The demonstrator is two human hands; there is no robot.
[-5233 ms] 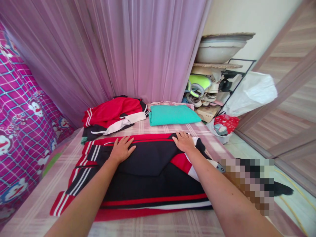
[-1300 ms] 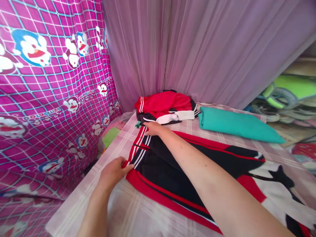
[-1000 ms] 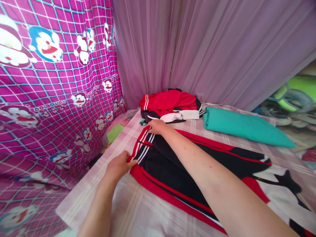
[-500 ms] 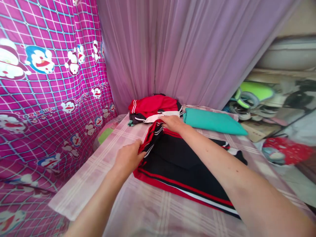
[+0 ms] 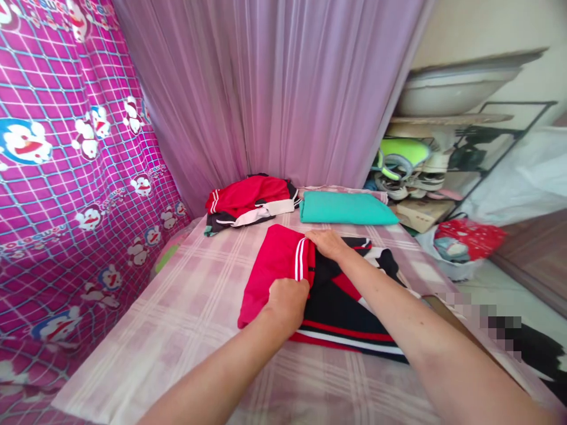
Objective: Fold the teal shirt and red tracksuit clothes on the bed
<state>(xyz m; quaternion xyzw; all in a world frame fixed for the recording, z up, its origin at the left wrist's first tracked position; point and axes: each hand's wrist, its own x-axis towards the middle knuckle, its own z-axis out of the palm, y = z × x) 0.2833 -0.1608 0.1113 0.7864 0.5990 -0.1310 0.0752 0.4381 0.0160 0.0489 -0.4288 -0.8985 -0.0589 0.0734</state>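
Note:
A black and red sports jacket (image 5: 349,313) with white stripes lies on the bed. Its red end (image 5: 270,268), edged by a band with two white lines, is turned over the black part. My left hand (image 5: 287,304) is closed on the near side of that striped band, fingers curled into the cloth. At the band's far corner, my right hand (image 5: 326,243) grips the edge between thumb and fingers. My right forearm covers part of the jacket's right side, where black and white cloth (image 5: 385,260) shows beyond it.
Behind the jacket lie a pile of red and black clothes (image 5: 252,198) and a folded teal cloth (image 5: 348,208). A plaid sheet (image 5: 177,319) covers the bed. Purple curtains (image 5: 274,88) hang behind, a pink patterned cloth (image 5: 57,195) at left. Shoes (image 5: 416,183) sit on a rack at right.
The jacket's striped end has been folded over to the right, so its red side now faces up. Both hands moved right with it, and the view shifted right.

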